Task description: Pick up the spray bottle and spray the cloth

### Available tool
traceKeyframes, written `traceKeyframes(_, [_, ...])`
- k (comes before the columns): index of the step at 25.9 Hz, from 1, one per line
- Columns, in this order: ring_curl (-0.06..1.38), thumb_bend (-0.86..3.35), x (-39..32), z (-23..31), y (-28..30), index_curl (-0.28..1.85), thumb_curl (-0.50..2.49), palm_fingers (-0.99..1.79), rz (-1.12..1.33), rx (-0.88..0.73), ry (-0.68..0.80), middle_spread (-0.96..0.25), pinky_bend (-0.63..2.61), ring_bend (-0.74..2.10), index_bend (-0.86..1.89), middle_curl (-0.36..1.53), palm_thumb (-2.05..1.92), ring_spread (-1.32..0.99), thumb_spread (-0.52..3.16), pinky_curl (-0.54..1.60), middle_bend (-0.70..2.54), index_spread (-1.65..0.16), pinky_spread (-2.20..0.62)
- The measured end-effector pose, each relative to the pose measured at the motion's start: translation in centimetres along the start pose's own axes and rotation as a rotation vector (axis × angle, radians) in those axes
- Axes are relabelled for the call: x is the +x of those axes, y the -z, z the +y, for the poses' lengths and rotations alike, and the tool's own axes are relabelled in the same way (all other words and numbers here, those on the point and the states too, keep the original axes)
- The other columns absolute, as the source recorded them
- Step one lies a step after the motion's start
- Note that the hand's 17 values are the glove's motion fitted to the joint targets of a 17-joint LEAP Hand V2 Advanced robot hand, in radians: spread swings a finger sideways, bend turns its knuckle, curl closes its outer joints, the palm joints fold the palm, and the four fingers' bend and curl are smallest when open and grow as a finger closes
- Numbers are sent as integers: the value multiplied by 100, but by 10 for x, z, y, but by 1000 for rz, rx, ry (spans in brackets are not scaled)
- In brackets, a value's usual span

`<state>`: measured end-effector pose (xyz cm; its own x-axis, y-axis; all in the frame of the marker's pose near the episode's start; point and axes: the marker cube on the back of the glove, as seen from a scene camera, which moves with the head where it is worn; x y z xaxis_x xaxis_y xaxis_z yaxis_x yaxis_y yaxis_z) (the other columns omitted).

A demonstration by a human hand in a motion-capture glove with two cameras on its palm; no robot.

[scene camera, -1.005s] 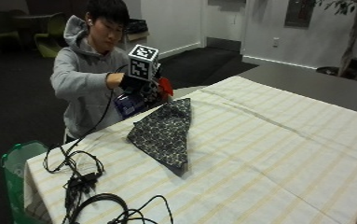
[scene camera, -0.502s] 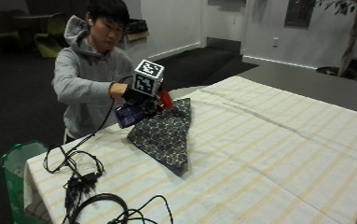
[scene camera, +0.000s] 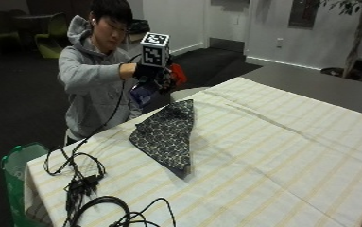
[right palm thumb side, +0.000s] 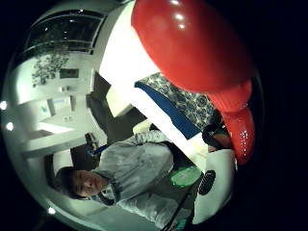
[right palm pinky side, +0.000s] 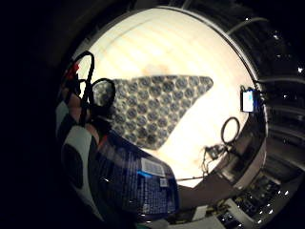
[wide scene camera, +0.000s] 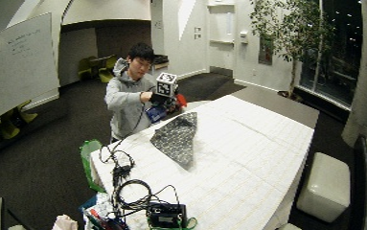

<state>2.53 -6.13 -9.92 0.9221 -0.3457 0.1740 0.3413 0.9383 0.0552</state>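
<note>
Right hand [scene camera: 150, 74] is raised above the table's near-person edge, fingers curled round the bottle [scene camera: 144, 93]; its red head [scene camera: 178, 74] points toward the cloth [scene camera: 165, 133], blue body hanging below the glove. Cloth lies flat on the striped tablecloth [scene camera: 281, 142], below and just beyond the bottle, not touching it. Cables [scene camera: 80, 177] sprawl at the table's corner, well apart from the cloth. A green bin [scene camera: 15, 161] stands beside the table. Dark floor, white walls behind.
</note>
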Motion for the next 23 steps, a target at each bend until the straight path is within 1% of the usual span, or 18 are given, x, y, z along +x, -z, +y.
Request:
traceKeyframes(4, [41,-3,-32,-24,19,36,70,123,-109,187,50,-17,38,61,14,49,109,-16,33,37,50,-23,-13])
traceKeyframes(7, [41,-3,-53,-46,20,36,70,123,-203,374,86,-17,38,61,14,49,108,-16,32,37,50,-23,-13])
traceKeyframes(11, [41,-3,-76,-78,4,36,71,123,-355,672,106,-17,38,61,14,49,108,-16,32,37,50,-22,-13])
traceKeyframes(15, [42,-3,-86,-110,-25,36,71,123,-536,946,72,-17,38,61,14,49,108,-16,32,37,50,-22,-13])
traceKeyframes(17, [41,-3,-90,-127,-41,36,71,123,-621,1025,48,-16,38,60,14,49,109,-16,32,37,50,-22,-13])
traceKeyframes(19, [42,-3,-92,-143,-56,36,71,122,-685,1063,24,-16,38,60,14,49,108,-16,32,37,50,-22,-13])
traceKeyframes(23, [41,-3,-91,-179,-82,36,71,120,-729,1053,-20,-15,39,59,13,49,109,-15,33,37,48,-21,-12])
